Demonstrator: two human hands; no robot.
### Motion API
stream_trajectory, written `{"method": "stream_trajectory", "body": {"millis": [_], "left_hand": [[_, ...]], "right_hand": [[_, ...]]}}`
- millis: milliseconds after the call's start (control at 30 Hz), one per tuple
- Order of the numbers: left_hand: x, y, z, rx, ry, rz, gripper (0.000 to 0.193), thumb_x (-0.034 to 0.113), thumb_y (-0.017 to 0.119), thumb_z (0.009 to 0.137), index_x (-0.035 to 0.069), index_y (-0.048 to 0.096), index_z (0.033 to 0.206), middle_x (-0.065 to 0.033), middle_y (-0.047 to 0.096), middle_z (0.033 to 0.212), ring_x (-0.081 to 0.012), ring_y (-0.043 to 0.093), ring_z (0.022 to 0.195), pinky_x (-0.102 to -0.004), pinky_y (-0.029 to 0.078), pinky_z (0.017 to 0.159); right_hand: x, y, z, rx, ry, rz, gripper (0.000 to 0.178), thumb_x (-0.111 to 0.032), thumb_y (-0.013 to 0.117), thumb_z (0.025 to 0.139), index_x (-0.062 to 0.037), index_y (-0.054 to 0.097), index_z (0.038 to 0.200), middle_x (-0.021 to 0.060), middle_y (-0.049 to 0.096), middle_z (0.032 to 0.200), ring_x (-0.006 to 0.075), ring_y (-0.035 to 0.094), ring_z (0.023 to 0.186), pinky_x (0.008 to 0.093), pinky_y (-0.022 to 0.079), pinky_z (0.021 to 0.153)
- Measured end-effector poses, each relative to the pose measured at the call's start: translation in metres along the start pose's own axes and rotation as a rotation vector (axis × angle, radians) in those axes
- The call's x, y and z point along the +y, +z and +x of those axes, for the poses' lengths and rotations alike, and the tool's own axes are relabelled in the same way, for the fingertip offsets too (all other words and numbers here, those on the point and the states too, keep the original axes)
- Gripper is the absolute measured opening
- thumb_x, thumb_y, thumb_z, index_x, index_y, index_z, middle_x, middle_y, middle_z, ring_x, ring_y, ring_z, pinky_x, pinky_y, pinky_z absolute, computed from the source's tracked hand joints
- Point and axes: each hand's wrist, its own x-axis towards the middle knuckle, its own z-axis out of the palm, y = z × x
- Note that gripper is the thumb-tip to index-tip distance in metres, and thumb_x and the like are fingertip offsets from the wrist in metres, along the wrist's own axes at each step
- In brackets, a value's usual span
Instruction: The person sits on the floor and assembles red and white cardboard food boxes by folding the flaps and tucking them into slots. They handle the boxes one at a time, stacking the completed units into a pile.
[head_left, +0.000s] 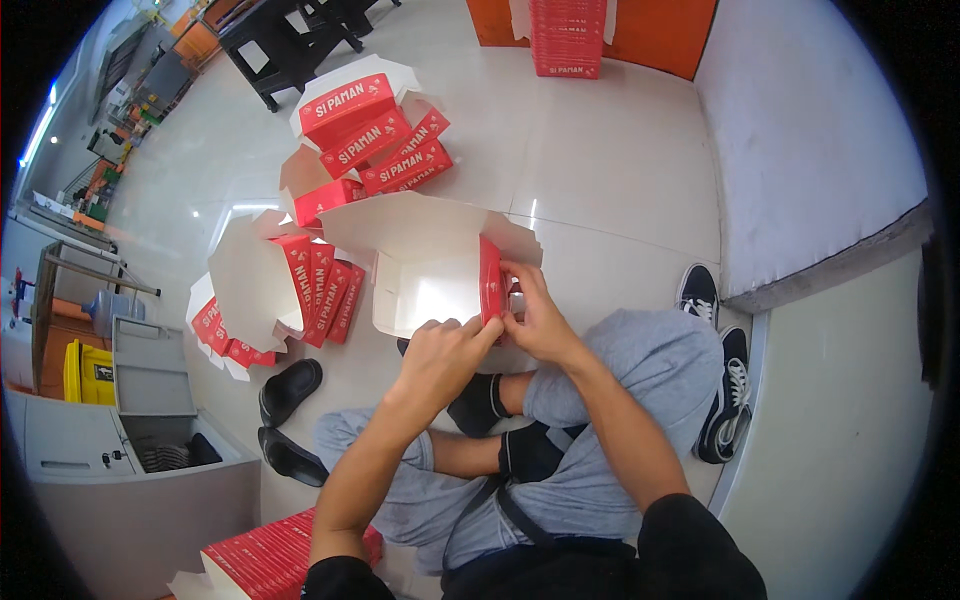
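A paper food box [428,285], white inside with a red printed outer wall, stands open-topped before my crossed legs, its large lid flap raised at the far side. My left hand [445,355] pinches the near corner of the red wall with its fingertips. On the right, my right hand [540,318] grips the same red wall, thumb close to the left fingertips and fingers curled at its outer face. Just left of this box lie several folded red and white boxes [318,285], set inside one another. More folded boxes [365,135] sit in a pile farther away.
A stack of flat red cartons [275,555] lies beside my left leg; another red stack [567,40] stands at the far orange panel. Black slippers [290,390] are left of me, black sneakers [725,390] at the right wall. A grey cabinet [150,490] stands left.
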Motion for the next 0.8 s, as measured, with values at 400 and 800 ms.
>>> {"method": "stream_trajectory", "body": {"millis": [400, 800], "left_hand": [[0.001, 0.008, -0.009, -0.080, -0.025, 0.012, 0.029, 0.018, 0.066, 0.090, 0.008, 0.056, 0.115, -0.0105, 0.072, 0.080, -0.0308, 0.073, 0.075, -0.0442, 0.055, 0.070], [-0.011, 0.021, 0.075, 0.151, -0.568, -0.230, 0.037, 0.036, 0.054, 0.100, 0.001, 0.067, 0.101, -0.0228, 0.072, 0.101, -0.0426, 0.073, 0.083, -0.0533, 0.057, 0.074]], "right_hand": [[-0.019, 0.001, -0.002, 0.083, -0.023, -0.118, 0.060, -0.002, 0.067, 0.087, -0.0003, 0.046, 0.142, 0.0175, 0.046, 0.136, 0.0282, 0.062, 0.114, 0.0336, 0.062, 0.079], [-0.017, -0.001, 0.004, 0.075, 0.011, -0.289, 0.051, -0.015, 0.069, 0.080, -0.0052, 0.057, 0.129, 0.0206, 0.060, 0.124, 0.0419, 0.067, 0.104, 0.0486, 0.058, 0.081]]}}
